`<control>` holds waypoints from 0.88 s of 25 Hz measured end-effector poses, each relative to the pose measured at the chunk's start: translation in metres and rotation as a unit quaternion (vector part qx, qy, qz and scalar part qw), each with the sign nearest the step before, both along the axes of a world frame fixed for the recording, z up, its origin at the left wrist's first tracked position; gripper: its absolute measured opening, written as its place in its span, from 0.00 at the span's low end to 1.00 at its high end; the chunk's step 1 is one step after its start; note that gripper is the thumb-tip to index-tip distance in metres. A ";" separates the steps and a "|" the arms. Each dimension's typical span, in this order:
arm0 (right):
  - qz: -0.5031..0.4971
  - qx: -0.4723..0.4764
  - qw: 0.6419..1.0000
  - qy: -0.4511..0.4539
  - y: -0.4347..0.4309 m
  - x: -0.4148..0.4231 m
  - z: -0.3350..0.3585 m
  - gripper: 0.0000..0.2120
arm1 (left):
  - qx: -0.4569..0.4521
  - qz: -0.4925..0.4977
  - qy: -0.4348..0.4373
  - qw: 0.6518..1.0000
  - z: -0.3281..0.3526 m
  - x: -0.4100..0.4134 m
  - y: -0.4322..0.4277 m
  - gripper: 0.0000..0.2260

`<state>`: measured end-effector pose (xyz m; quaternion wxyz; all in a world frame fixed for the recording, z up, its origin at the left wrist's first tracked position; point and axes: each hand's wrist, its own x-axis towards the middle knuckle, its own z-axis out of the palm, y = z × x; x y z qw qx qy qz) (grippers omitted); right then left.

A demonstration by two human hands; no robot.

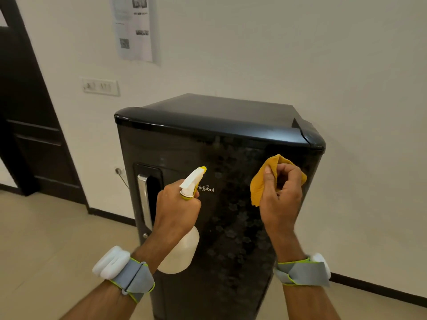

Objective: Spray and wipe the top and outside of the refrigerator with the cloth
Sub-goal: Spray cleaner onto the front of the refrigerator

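Yellow cloth [258, 188], soft and light, is bunched in the curled right hand [280, 192] against the refrigerator [231, 227] door ahead; spray bottle [182, 250] is gripped at its neck by the left hand [176, 209].

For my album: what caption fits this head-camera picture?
The left hand aims a spray bottle at the black refrigerator; right hand holds a yellow cloth.

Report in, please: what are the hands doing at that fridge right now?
Left hand grips spray bottle, nozzle toward refrigerator door. Right hand pinches yellow cloth near the door's upper right. Nothing blocks the door.
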<state>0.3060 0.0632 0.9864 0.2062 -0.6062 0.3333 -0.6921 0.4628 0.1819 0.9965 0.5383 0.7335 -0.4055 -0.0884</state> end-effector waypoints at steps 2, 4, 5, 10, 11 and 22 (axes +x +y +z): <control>0.022 -0.004 1.000 0.011 0.004 0.016 -0.004 0.04 | -0.007 0.004 0.001 1.000 -0.004 0.008 0.004 0.07; 0.042 0.001 0.999 0.023 0.007 0.030 -0.009 0.05 | -0.007 0.012 0.014 1.000 -0.007 0.015 0.009 0.10; 0.050 0.005 0.998 0.029 0.009 0.037 -0.011 0.05 | -0.009 0.020 0.020 1.000 -0.009 0.021 0.011 0.10; 0.083 0.021 0.995 0.042 0.021 0.066 -0.013 0.06 | -0.017 0.080 0.030 0.996 -0.017 0.045 0.023 0.04; 0.093 0.028 0.994 0.041 0.024 0.074 -0.014 0.06 | -0.021 0.093 0.029 0.995 -0.018 0.050 0.026 0.04; 0.161 0.094 0.982 0.027 0.049 0.105 -0.026 0.04 | 0.006 0.151 0.016 0.988 -0.034 0.089 0.055 0.02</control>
